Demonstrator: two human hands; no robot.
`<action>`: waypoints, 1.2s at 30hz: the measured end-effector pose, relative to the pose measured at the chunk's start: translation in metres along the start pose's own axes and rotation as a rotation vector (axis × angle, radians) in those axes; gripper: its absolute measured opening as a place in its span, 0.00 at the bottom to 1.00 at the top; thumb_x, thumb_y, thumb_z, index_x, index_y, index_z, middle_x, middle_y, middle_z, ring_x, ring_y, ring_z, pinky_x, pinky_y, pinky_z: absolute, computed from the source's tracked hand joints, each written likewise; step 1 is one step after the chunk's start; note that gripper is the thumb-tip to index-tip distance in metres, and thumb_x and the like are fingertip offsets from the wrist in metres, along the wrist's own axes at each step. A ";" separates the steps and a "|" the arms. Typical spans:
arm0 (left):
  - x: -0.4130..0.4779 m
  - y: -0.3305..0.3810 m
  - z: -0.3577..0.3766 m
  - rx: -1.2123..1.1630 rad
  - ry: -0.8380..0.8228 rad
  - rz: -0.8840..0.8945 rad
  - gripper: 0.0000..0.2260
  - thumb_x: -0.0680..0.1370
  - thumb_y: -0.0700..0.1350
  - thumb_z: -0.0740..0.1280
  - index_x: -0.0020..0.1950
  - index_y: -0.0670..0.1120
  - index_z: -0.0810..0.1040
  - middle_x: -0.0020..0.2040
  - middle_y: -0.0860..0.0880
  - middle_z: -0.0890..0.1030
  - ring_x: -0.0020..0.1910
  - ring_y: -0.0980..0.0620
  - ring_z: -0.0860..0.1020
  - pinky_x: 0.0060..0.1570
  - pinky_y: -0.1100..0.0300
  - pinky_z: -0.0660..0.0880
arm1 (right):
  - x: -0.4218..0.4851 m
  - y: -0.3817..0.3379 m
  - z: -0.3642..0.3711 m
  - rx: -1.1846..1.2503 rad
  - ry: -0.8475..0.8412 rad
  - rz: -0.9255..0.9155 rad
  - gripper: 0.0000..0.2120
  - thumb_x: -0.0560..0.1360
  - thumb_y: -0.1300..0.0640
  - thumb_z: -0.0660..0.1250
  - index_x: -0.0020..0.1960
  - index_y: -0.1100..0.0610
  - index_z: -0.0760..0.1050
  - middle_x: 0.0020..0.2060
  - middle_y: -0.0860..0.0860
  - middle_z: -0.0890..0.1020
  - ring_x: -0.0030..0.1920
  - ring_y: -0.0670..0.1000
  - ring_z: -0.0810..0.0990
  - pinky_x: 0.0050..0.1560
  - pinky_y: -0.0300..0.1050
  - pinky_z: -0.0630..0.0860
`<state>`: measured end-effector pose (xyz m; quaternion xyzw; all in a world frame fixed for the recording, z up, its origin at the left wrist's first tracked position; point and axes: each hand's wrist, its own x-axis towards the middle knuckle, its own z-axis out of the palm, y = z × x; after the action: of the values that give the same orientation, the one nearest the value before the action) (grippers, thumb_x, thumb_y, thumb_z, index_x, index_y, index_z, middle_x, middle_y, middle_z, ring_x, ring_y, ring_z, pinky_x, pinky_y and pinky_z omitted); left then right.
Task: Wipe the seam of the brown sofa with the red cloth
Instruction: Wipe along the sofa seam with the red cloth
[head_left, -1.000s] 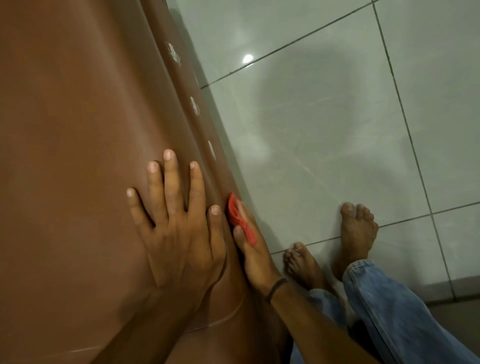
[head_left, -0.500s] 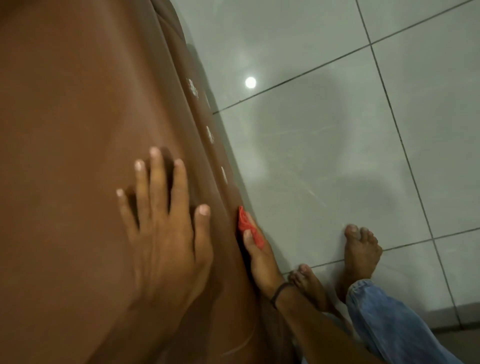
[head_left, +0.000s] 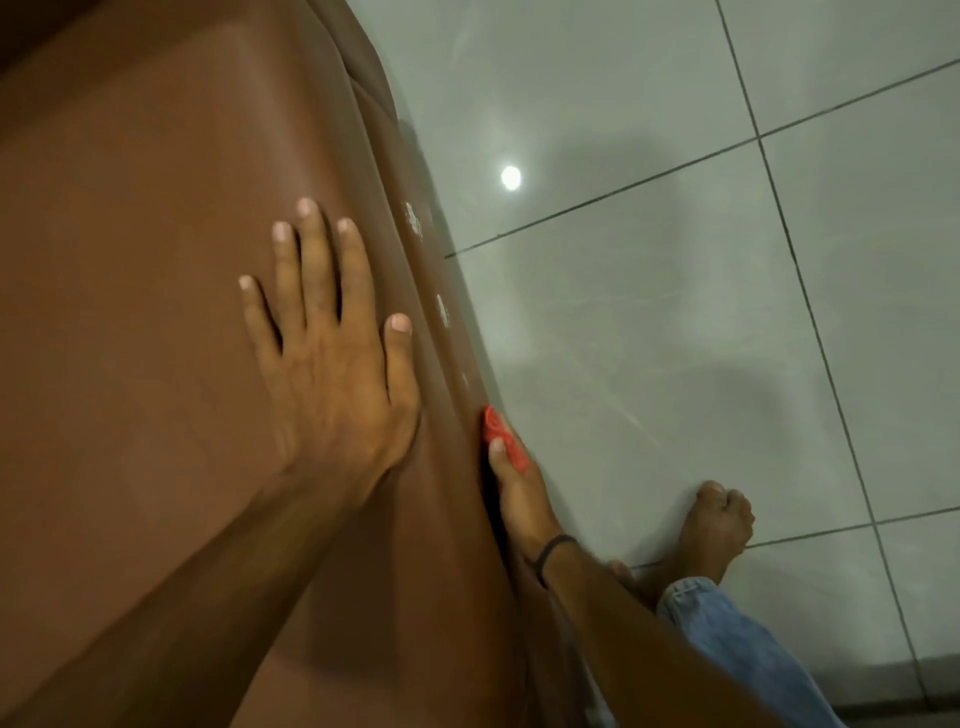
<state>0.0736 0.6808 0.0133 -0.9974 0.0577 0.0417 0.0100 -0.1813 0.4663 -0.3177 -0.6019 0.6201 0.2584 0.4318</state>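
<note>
The brown sofa (head_left: 156, 312) fills the left half of the head view. Its seam (head_left: 410, 270) runs down along the right edge, with white scuff marks (head_left: 413, 221) beside it. My left hand (head_left: 327, 364) lies flat on the sofa's top, fingers spread, holding nothing. My right hand (head_left: 517, 488) presses the small red cloth (head_left: 501, 436) against the sofa's side edge just below the scuff marks. Most of the cloth is hidden by my fingers. A black band circles my right wrist.
A grey tiled floor (head_left: 675, 312) with dark grout lines lies to the right of the sofa. My bare feet (head_left: 714, 530) and blue jeans leg (head_left: 737, 639) stand on it near the sofa's edge. A lamp reflection shows on the tile.
My right hand with the red cloth has slid down along the sofa's edge relative to the scuff marks. The left hand stays flat on the sofa. The view has shifted.
</note>
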 end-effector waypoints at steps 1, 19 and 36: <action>0.000 0.000 0.001 0.009 0.003 0.000 0.31 0.87 0.52 0.52 0.88 0.44 0.48 0.89 0.42 0.46 0.88 0.42 0.45 0.84 0.34 0.45 | -0.045 -0.043 0.039 0.070 -0.252 -0.109 0.21 0.79 0.36 0.64 0.70 0.38 0.78 0.66 0.37 0.81 0.72 0.51 0.77 0.59 0.51 0.80; 0.002 0.001 0.024 0.146 -0.002 -0.012 0.34 0.84 0.53 0.54 0.88 0.43 0.50 0.88 0.40 0.49 0.88 0.41 0.48 0.84 0.34 0.47 | -0.207 -0.270 0.065 0.314 -0.753 -0.496 0.29 0.86 0.45 0.57 0.85 0.50 0.60 0.83 0.48 0.65 0.83 0.49 0.64 0.84 0.54 0.60; 0.002 0.001 0.019 0.118 -0.057 -0.026 0.34 0.84 0.54 0.55 0.87 0.44 0.51 0.88 0.40 0.50 0.87 0.40 0.51 0.83 0.32 0.48 | -0.220 -0.291 0.047 0.281 -0.839 -0.478 0.27 0.87 0.42 0.54 0.85 0.42 0.57 0.83 0.43 0.64 0.82 0.46 0.63 0.83 0.48 0.58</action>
<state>0.0736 0.6803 -0.0057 -0.9941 0.0469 0.0667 0.0709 0.0902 0.5795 -0.0970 -0.5073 0.2667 0.2863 0.7678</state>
